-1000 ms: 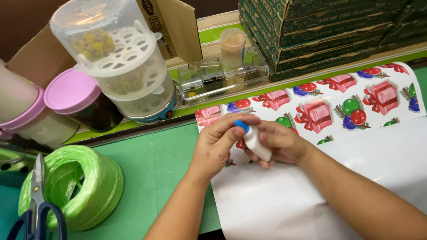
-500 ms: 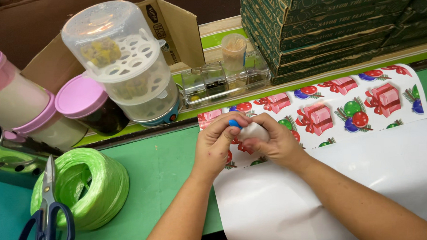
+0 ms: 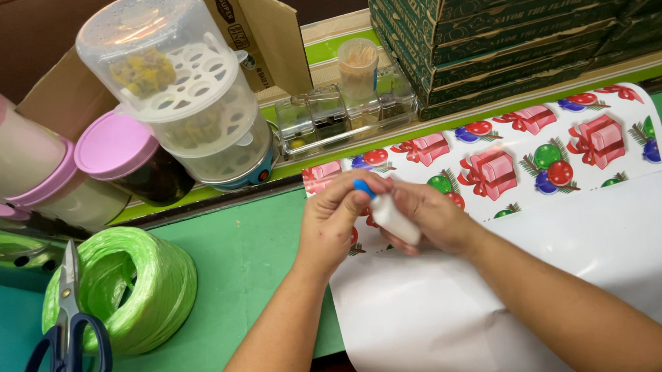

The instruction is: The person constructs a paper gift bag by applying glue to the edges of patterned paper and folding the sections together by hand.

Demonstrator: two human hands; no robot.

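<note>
My right hand [image 3: 435, 219] wraps its grip around a small white bottle [image 3: 392, 219], most likely glue, held tilted just above the wrapping paper [image 3: 495, 275]. My left hand [image 3: 339, 219] pinches the bottle's blue cap [image 3: 362, 186] between thumb and fingertips. I judge the cap is still seated on the bottle; whether it is turning loose or tight, I cannot tell. No glue shows on the sheet, and the paper lies flat and unfolded, its white underside up across the near part and its printed edge of red gift boxes and ornaments showing along the far side. By that reading the wrapping work is barely begun: the bottle is in hand, and everything with the paper remains to do.

Outward, the sheet rests on a green counter [image 3: 237, 240]. To the left sits a spool of green plastic twine [image 3: 122, 289] with blue-handled scissors [image 3: 65, 342] touching its near side. Behind stand pink-lidded jars [image 3: 117, 160], a clear tiered container [image 3: 181, 96], a small clear compartment tray [image 3: 343, 116] and a stack of dark green flat boxes [image 3: 516, 33]. An open cardboard box [image 3: 267, 34] leans at the back.
</note>
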